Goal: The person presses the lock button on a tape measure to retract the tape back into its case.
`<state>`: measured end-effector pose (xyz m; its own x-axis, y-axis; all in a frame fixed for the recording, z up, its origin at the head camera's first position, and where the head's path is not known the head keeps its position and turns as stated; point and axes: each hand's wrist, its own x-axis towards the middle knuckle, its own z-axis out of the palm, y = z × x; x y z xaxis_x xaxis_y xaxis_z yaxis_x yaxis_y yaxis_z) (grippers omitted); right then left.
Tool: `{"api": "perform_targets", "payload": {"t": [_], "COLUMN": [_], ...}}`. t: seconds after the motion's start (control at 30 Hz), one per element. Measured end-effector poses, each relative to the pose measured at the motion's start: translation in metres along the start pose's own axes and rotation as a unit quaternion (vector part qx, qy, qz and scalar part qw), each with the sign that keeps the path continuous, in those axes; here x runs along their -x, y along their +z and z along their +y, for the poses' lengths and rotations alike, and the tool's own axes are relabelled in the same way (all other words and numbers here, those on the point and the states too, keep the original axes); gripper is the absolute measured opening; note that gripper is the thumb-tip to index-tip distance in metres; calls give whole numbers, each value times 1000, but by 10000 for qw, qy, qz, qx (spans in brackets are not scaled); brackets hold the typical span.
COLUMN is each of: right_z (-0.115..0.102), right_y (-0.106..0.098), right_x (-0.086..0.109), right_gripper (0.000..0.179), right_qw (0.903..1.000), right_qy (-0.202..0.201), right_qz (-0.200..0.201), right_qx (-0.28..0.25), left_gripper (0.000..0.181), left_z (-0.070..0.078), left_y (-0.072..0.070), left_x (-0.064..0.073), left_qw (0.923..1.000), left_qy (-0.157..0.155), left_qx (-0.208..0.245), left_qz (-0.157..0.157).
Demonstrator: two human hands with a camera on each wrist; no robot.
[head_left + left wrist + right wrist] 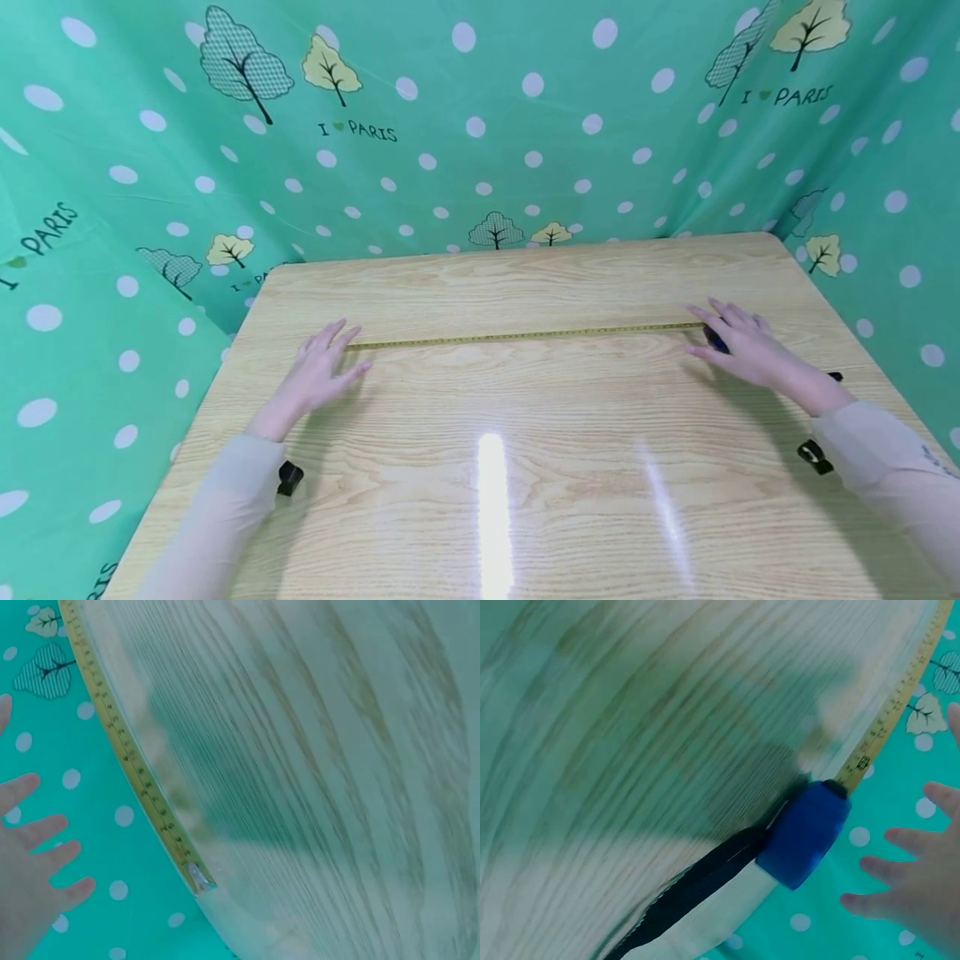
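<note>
A tape measure's yellow blade (pixel 525 335) stretches straight across the wooden table, parallel to its far edge. The metal hook (pixel 199 879) at its left end shows in the left wrist view. My left hand (pixel 315 371) hovers by that end, fingers spread and holding nothing. At the right end sits the tape's blue case (pixel 806 836) with a black strap (pixel 694 889). Over this case my right hand (pixel 742 346) is held with fingers apart, partly hiding it in the head view. The right wrist view shows a gap between the fingers (pixel 907 840) and the case.
Light wood makes up the tabletop (pixel 420 433), with bright reflections near its front. A green dotted curtain (pixel 450 150) with printed trees hangs behind and along both sides. Small black devices (pixel 289 477) show beside the wrists.
</note>
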<state>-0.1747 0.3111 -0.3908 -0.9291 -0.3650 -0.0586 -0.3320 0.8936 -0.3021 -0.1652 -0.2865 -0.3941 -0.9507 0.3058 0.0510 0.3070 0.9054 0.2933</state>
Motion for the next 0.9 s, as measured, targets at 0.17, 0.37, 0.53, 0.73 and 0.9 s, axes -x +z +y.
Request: {"api": "perform_targets", "payload": {"t": [0.17,0.37,0.53,0.73,0.9], "right_z": [8,14,17,24,28], "right_y": [-1,-4,-5,-5,-4], "right_x": [1,1,1,0,-1], "right_gripper": [69,68,69,69,71], "right_qw": [9999,9998,9996,9991,9989], "right_qy": [70,144,261,407,454], "right_qz": [27,118,82,6,-5], "right_qx": [-106,-63,-67,-141,-110], "left_gripper": [66,65,62,58,56], "left_z": [-9,-18,-26,-31,-35], "left_y": [-2,0,2,4,5], "left_x": [3,5,5,3,1], "left_qw": [9997,9994,9989,9978,9969], "left_qy": [-194,-319,-411,-587,-699], "left_qx": [125,164,231,319,369], "left_qz": [-41,-8,47,30,34]}}
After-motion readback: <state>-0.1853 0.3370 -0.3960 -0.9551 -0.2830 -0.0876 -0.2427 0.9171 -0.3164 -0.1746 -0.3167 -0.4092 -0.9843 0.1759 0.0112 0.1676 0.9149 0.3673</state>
